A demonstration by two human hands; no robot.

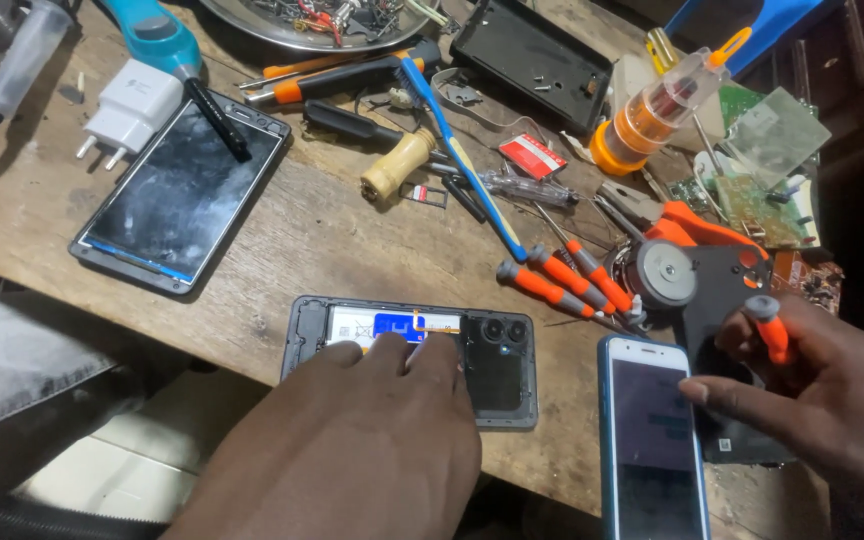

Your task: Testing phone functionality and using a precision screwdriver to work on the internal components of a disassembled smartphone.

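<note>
**Left hand on the opened phone, right hand gripping a small screwdriver**

Left hand point(352, 440), nearest to the camera, lying flat over the opened phone point(412, 358), fingers point(392, 350) close together and pressing on the blue-and-white battery area; not clamped around anything. Opened phone resting at the near edge of the bench point(302, 240), long axis running left to right, camera end pointing right, battery end pointing left. Directly under the left fingers, so clearly nearer to this hand than to the other.

Right hand point(812, 400) well to the right, fingers closed on a small orange-handled screwdriver point(770, 328), grey cap upward; direction of the tip hidden. Just beside this hand, a blue-framed phone point(652, 440), screen up, long axis running away from the camera. Farther back: a row of orange precision screwdrivers point(567, 280), a blue toothbrush point(467, 165), a larger dark phone point(182, 195) lying diagonally, a white charger plug point(137, 105).
</note>
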